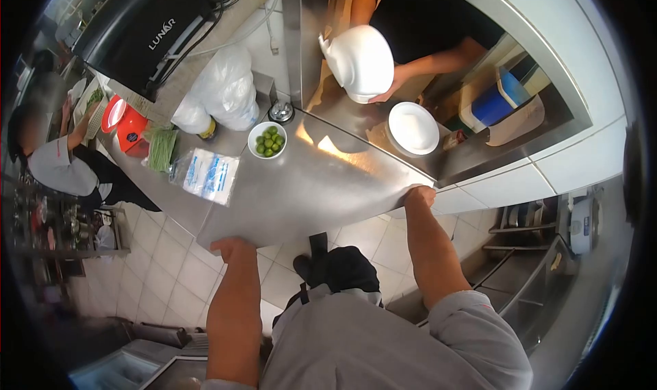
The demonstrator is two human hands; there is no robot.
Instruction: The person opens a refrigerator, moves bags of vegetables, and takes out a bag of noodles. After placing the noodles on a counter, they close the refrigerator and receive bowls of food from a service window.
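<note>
A stainless steel counter (294,184) lies in front of me. My left hand (233,247) is closed at its near edge, by the left corner, its fingers partly out of sight. At the right corner, under the pass-through window, my right hand (420,196) is curled closed over the edge. Neither hand shows any loose item in it. On the counter stand a white bowl of green limes (267,141) and a flat pack of white plastic bags (207,175).
Behind the window, another person's hand (390,85) holds white bowls (359,63) near a white plate (413,128). Green beans (161,148), a red scale (131,131), bagged white containers (229,92) and a black LUNAR machine (152,30) are left. A co-worker (55,150) stands far left.
</note>
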